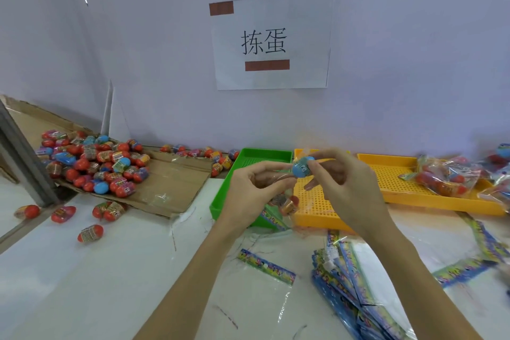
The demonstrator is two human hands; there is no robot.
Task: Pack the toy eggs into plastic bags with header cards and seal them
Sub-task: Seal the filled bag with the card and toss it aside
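- Filling step, by my reading: the right hand pinches a blue toy egg above the orange tray.
- The left hand pinches a clear plastic bag, hanging over that tray's left edge.
- Next move likely needs the bag's mouth held wide, egg dropped in.

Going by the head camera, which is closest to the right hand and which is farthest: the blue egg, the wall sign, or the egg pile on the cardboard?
From the right hand:
1. Blue egg, pinched in its fingertips.
2. Egg pile, far left on the cardboard.
3. Wall sign, up behind the trays.
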